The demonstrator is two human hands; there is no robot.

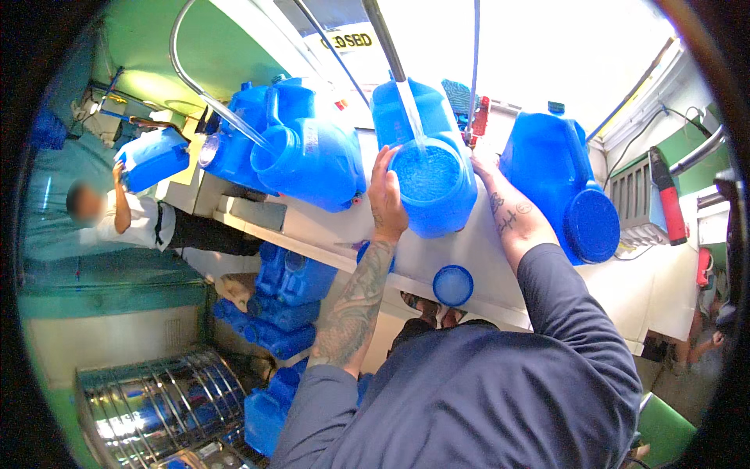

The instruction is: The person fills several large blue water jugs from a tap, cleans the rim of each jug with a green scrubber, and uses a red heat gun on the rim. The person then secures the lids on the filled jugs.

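A blue plastic water jug (439, 217) stands in front of me on a white counter, its wide mouth facing up toward me. Clear water (426, 170) pours into it from a pipe (387, 41) overhead, and its surface is churning near the rim. Flat along the jug's left side lies my left hand (388, 196), fingers extended and not wrapped around anything. My right hand (485, 161) reaches past the jug's right side, close to a thin upright pipe (472, 76); its fingers are mostly hidden. A loose blue lid (453, 285) lies at the counter's near edge.
Water from a curved pipe (217, 105) enters a second open blue jug (319, 158) at left. A capped blue jug (545, 158) stands right. More jugs (293, 275) sit on the floor, near a dog (234, 290). A person (140, 223) holds a blue container (155, 159) at left.
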